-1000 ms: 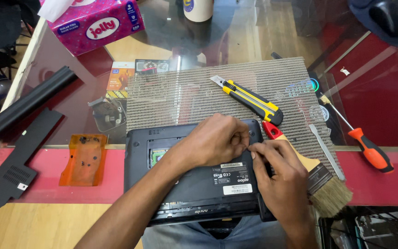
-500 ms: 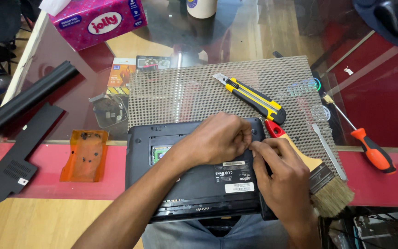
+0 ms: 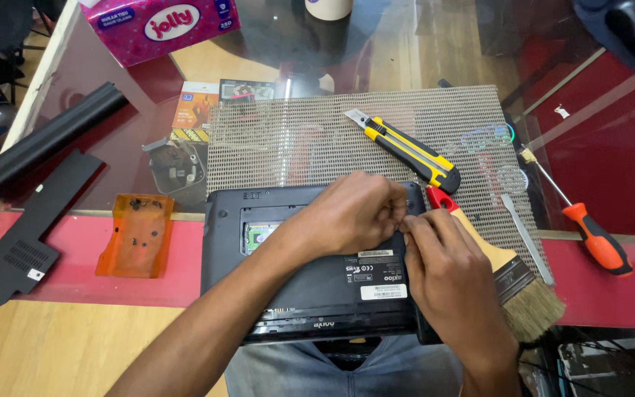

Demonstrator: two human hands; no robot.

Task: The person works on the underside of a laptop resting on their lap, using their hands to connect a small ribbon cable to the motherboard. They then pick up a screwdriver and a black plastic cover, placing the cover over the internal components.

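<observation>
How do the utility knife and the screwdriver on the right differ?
The utility knife is yellow and black with a broad flat body; the screwdriver has an orange-red handle and a thin metal shaft. The utility knife lies on the mesh mat; the screwdriver lies off it on the glass tabletop. Both lie flat on a slant, untouched by either hand.

Both hands meet over the far right corner of an upturned black laptop (image 3: pixel 310 287), the left hand (image 3: pixel 350 213) curled on top, the right hand (image 3: pixel 446 268) pinching beside it. A paintbrush (image 3: pixel 505 272) lies just right of them on a mesh mat (image 3: pixel 317 140), with a yellow utility knife (image 3: pixel 406 151) beyond. An orange tray (image 3: pixel 135 235) sits to the left.
</observation>
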